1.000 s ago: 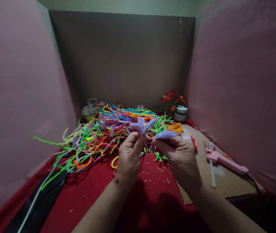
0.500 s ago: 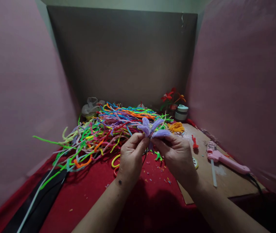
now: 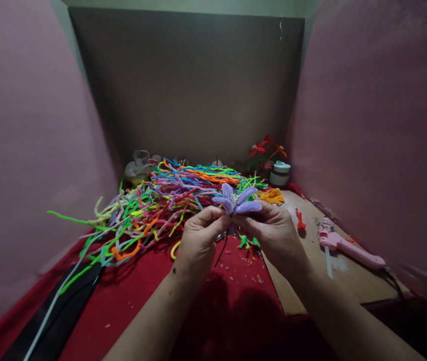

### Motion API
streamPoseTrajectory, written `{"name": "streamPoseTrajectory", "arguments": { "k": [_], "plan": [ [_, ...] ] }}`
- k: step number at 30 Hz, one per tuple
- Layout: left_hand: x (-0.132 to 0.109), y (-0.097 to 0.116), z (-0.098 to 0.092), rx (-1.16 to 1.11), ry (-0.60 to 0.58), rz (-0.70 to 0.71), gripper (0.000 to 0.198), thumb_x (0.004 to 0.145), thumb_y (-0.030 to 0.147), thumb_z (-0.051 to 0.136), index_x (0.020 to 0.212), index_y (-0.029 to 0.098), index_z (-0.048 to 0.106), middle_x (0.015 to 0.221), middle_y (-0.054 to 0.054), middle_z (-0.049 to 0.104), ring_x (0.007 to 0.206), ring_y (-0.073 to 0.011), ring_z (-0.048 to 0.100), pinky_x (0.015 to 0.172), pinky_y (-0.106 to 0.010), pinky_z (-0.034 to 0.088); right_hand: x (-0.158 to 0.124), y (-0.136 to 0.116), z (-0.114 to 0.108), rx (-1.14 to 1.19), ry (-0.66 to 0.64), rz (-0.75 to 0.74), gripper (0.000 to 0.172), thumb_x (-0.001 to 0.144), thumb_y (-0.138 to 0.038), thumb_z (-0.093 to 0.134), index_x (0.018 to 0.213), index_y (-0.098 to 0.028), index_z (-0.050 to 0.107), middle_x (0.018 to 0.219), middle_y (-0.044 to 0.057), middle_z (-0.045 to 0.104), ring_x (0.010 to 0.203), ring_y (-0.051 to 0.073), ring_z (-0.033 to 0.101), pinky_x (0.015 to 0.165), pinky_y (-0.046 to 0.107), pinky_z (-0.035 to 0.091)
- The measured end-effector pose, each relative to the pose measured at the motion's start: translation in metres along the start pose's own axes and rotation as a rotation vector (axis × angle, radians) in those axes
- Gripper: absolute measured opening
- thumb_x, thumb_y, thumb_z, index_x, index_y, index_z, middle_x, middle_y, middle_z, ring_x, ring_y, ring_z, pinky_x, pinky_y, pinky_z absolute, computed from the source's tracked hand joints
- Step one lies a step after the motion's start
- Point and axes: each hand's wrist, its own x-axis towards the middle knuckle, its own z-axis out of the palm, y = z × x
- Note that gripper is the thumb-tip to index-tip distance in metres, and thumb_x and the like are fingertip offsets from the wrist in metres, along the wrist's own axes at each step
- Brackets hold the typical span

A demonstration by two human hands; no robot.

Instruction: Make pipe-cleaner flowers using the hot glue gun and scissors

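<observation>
A purple pipe-cleaner flower (image 3: 236, 199) with several petals and a pale beaded centre is held up between both hands. My left hand (image 3: 202, 238) pinches its base with thumb and forefinger. From the other side, my right hand (image 3: 275, 233) is closed on the flower's base and lower right petal; some of its fingertips are hidden behind the petal. A thin dark stem (image 3: 221, 250) slants down below the flower between the hands.
A heap of colourful pipe cleaners (image 3: 168, 195) spreads behind and left. On the right, a pink glue gun (image 3: 349, 249) lies on a cardboard sheet (image 3: 364, 286), near a red pipe-cleaner piece (image 3: 300, 219). Red flowers (image 3: 260, 149) and a small jar (image 3: 280, 174) stand at the back.
The flower has turned slightly, so its petals sit more upright and closer together. My hands have shifted slightly, and more of the dark stem shows below.
</observation>
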Motion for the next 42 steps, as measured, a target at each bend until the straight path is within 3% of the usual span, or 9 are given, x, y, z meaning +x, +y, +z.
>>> {"name": "streamPoseTrajectory", "arguments": {
  "k": [11, 16, 23, 28, 34, 38, 42],
  "plan": [
    [0.003, 0.001, -0.008, -0.077, -0.098, -0.129, 0.014, 0.061, 0.019, 0.077, 0.062, 0.014, 0.064, 0.066, 0.001, 0.059, 0.067, -0.0102, 0.051, 0.069, -0.023, 0.038, 0.012, 0.01, -0.007, 0.125, -0.083, 0.138, 0.016, 0.056, -0.017, 0.081, 0.068, -0.023, 0.072, 0.065, -0.004, 0.064, 0.06, 0.009, 0.053, 0.063, 0.025, 0.046],
    [0.004, 0.002, -0.011, -0.066, -0.142, -0.196, 0.014, 0.057, 0.018, 0.078, 0.059, 0.013, 0.065, 0.063, 0.0, 0.059, 0.064, -0.0096, 0.05, 0.067, -0.023, 0.037, 0.011, 0.012, -0.01, 0.141, -0.145, 0.224, 0.011, 0.056, -0.021, 0.082, 0.064, -0.022, 0.074, 0.063, -0.003, 0.063, 0.059, 0.01, 0.052, 0.062, 0.026, 0.045],
    [0.004, 0.002, -0.013, -0.07, -0.152, -0.285, 0.025, 0.045, 0.023, 0.086, 0.06, 0.01, 0.071, 0.059, -0.001, 0.06, 0.062, -0.0109, 0.052, 0.069, -0.025, 0.039, 0.006, 0.012, -0.01, 0.208, -0.167, 0.29, 0.013, 0.053, -0.024, 0.082, 0.053, -0.019, 0.071, 0.05, -0.004, 0.053, 0.049, 0.006, 0.042, 0.049, 0.022, 0.033],
    [0.005, -0.001, -0.015, -0.057, -0.176, -0.281, 0.025, 0.052, 0.025, 0.084, 0.068, 0.01, 0.072, 0.066, -0.003, 0.063, 0.066, -0.0115, 0.054, 0.071, -0.025, 0.041, 0.006, 0.011, -0.007, 0.302, -0.172, 0.276, 0.013, 0.051, -0.023, 0.083, 0.053, -0.019, 0.071, 0.056, -0.003, 0.056, 0.052, 0.007, 0.048, 0.051, 0.022, 0.038],
    [0.003, -0.002, -0.009, 0.015, -0.081, -0.145, 0.019, 0.062, 0.023, 0.078, 0.076, 0.015, 0.068, 0.071, 0.0, 0.063, 0.066, -0.0098, 0.053, 0.067, -0.022, 0.041, 0.004, 0.019, -0.004, 0.34, -0.034, 0.275, 0.011, 0.057, -0.022, 0.081, 0.064, -0.02, 0.073, 0.058, -0.004, 0.058, 0.053, 0.007, 0.046, 0.054, 0.021, 0.038],
    [-0.007, 0.001, 0.001, 0.377, 0.003, 0.059, 0.014, 0.075, 0.029, 0.068, 0.083, 0.017, 0.068, 0.076, -0.002, 0.065, 0.071, -0.0136, 0.056, 0.07, -0.025, 0.042, 0.005, 0.018, 0.002, 0.392, 0.098, 0.261, 0.013, 0.057, -0.023, 0.081, 0.069, -0.02, 0.074, 0.065, -0.002, 0.064, 0.059, 0.008, 0.052, 0.061, 0.023, 0.042],
    [-0.014, -0.004, 0.005, 0.705, 0.006, 0.309, 0.025, 0.073, 0.026, 0.07, 0.096, 0.019, 0.065, 0.089, -0.005, 0.066, 0.08, -0.0191, 0.059, 0.075, -0.029, 0.043, 0.003, 0.017, 0.008, 0.409, 0.15, 0.231, 0.007, 0.06, -0.021, 0.078, 0.064, -0.019, 0.073, 0.063, -0.003, 0.063, 0.059, 0.008, 0.051, 0.062, 0.023, 0.042]
  ]
}}
